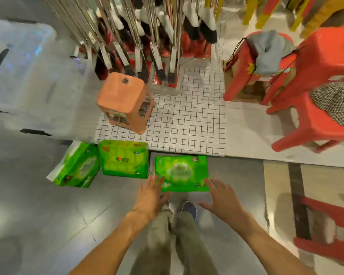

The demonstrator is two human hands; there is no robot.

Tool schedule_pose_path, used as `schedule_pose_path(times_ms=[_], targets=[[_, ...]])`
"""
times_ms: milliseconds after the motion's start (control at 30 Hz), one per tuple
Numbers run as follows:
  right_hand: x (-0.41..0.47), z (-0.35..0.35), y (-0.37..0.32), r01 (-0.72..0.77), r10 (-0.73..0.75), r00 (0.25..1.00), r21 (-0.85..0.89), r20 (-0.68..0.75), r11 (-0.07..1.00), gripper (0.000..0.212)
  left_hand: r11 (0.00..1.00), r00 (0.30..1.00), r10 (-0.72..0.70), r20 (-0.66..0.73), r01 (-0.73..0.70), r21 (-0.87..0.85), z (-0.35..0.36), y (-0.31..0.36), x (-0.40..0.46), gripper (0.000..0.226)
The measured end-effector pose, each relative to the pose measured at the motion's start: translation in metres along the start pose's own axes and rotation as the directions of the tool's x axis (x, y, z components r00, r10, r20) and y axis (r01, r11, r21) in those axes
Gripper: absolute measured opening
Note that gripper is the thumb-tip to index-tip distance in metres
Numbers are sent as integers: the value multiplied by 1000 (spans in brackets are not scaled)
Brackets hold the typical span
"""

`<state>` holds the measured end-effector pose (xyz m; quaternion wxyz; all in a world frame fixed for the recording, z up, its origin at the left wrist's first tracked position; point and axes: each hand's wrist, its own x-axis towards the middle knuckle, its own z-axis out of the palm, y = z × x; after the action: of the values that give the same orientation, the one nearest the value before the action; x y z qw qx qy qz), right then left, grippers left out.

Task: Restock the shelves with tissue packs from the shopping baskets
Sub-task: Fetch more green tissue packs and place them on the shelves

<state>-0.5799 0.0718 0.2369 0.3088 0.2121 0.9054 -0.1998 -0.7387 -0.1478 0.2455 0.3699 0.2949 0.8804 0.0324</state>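
Observation:
Three green tissue packs lie on the grey floor in front of me. The nearest pack (182,172) lies flat by the edge of a checked mat (187,124). My left hand (150,195) is spread open at its near left corner, fingertips at its edge. At the near right corner my right hand (220,197) is also spread open. Neither hand grips the pack. A second pack (124,158) lies to the left, and a third pack (77,165) leans tilted beyond it. No shopping basket is in view.
An orange stool (123,100) stands on the mat. Brooms (157,36) hang in a rack behind it. Red stools (316,86) stack at the right, one more red stool (330,231) at lower right. Clear plastic bins (28,76) sit left. My legs and shoe (189,210) are below.

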Motion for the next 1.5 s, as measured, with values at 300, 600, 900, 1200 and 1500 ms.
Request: schedule_pose_path(times_ms=[300,600,900,1200,1500], targets=[[189,130,69,-197,176,976,186,125,963,95,937,981,-176,76,191,-293,145,-65,195,86],[360,279,150,-395,355,919,412,172,821,96,854,944,-313,108,329,-402,306,-172,366,105],[446,357,209,-457,441,855,800,273,389,124,638,908,-384,166,391,-664,370,-210,453,110],[434,340,197,-434,411,861,854,299,289,90,624,908,-411,86,349,-699,357,-199,439,97],[339,273,160,-440,417,857,850,302,288,73,726,937,-345,56,305,-616,259,-170,358,94]])
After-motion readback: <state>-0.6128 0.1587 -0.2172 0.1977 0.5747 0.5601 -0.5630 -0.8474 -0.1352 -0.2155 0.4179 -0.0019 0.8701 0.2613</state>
